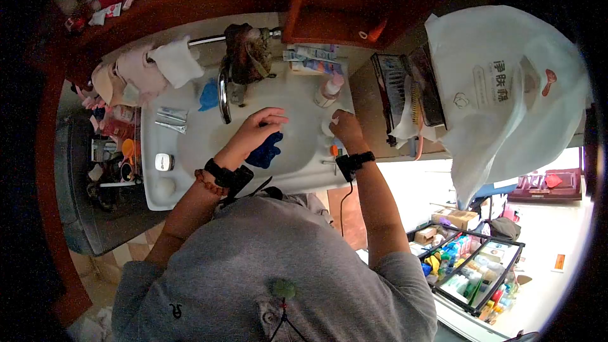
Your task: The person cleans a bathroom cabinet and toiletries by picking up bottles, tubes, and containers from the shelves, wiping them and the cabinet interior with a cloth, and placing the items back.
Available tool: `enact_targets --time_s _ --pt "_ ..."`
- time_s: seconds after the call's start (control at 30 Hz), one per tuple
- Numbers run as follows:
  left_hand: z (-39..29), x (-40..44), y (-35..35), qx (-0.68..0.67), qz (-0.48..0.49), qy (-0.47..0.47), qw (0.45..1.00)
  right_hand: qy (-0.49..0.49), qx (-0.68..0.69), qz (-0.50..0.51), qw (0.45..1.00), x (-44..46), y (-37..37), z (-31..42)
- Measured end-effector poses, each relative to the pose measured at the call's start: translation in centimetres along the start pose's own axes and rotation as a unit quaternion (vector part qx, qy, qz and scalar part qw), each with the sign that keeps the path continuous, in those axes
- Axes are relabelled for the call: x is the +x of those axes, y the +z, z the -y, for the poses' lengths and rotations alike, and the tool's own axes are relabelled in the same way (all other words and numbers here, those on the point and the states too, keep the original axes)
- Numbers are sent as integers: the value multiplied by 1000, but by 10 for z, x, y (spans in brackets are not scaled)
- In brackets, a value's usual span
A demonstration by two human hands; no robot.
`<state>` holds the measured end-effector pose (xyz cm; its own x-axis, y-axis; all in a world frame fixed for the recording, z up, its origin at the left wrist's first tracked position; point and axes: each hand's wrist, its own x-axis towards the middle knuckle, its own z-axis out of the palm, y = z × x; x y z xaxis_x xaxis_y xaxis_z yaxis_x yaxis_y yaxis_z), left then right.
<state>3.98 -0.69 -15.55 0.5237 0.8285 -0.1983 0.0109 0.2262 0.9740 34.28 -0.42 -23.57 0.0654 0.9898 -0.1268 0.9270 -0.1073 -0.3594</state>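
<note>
Over the white sink (190, 152), my left hand (250, 134) is held with its fingers stretched out to the right, holding nothing visible. A dark blue cloth (265, 152) lies in the basin just below it. My right hand (347, 128) is at the basin's right rim with its fingers closed; what they hold, if anything, is hidden. Beside those fingers is a small white round item (328, 128). Behind it stands a bottle with a pink top (329, 88). The chrome faucet (223, 95) curves over the basin left of my left hand.
Cloths (174, 63) hang at the back left, beside a brown item (247, 54). Tubes (313, 60) lie on the back rim; a white jar (164, 162) sits left. A large white bag (506, 88) hangs right. Bottles fill a black-framed rack (468, 266) at the lower right.
</note>
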Motion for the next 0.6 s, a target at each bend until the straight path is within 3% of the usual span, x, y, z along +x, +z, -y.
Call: enact_targets --time_s 0.13,0.23,0.33,0.43,0.53,0.6 --pt "-5 0 2 -1 2 2 1000 6 5 -25 1000 -6 -20 17" --pt "-6 -1 2 -11 0 -8 1000 -40 -1 -34 999 -1 -28 22" --pt "-1 0 1 -20 -1 -8 1000 -12 -42 18 999 -2 -31 34" --pt "-1 -4 0 -20 -8 -5 1000 -13 -105 6 994 2 -19 32" --pt "1 -5 -2 0 -18 6 1000 -23 -37 -68 997 -2 -43 44" --pt "3 -4 -4 -3 -10 16 1000 34 73 -96 992 3 -89 71"
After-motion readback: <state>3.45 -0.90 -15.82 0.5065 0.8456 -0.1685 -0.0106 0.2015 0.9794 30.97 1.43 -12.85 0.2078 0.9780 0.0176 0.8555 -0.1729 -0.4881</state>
